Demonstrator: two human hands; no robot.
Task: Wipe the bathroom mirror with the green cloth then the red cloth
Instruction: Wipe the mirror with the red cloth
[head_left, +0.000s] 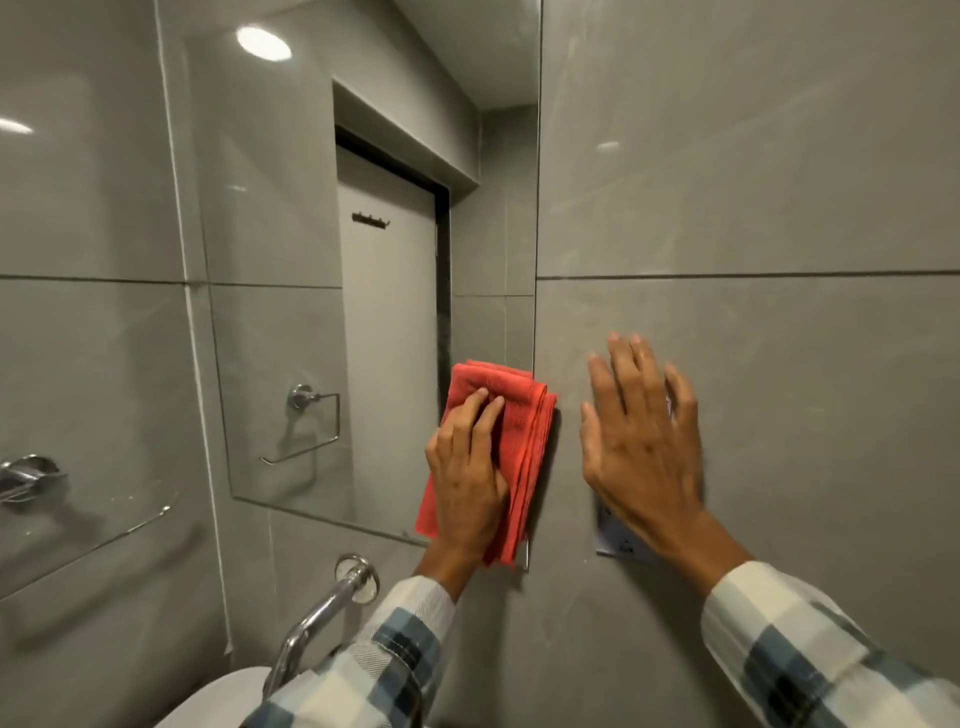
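The frameless bathroom mirror (363, 234) hangs on the grey tiled wall and reflects a door and a towel ring. My left hand (467, 467) presses a folded red cloth (524, 431) flat against the mirror's lower right corner; the cloth overlaps the mirror's right edge. My right hand (641, 436) lies flat on the wall tile to the right of the mirror, fingers spread, holding nothing. It partly covers a white wall plate (621, 540). No green cloth is in view.
A chrome tap (317, 613) juts from the wall below the mirror, above a white basin (218, 696). A glass shelf (88, 535) with a chrome bracket (26, 475) sits on the left wall.
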